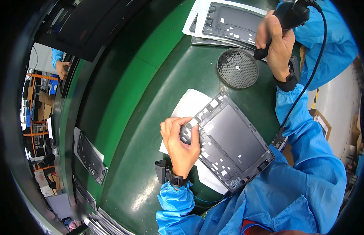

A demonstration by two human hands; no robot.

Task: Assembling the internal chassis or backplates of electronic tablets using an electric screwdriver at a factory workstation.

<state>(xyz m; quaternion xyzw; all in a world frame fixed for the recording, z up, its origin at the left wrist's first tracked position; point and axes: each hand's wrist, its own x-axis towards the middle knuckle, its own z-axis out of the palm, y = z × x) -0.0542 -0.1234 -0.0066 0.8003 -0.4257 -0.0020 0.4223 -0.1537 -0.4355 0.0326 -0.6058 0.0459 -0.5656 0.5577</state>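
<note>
Left hand (180, 147) pinches the edge of the tablet housing (238, 135), thumb on its inner face, housing over a white sheet (189, 102) on the green bench; right hand (279, 49) has fingers wrapped around a corded black handheld tool (292, 15), probably an electric screwdriver. Tip's at the rim of the round perforated tray (244, 79), contact unclear; reads as screw pickup. Next move calls for a secured screw, housing braced.

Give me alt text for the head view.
A person's left hand holds a dark panel at a green table, while their right hand grips a corded black tool beside a round tray of small black pieces. More panels show at the top and left.
</note>
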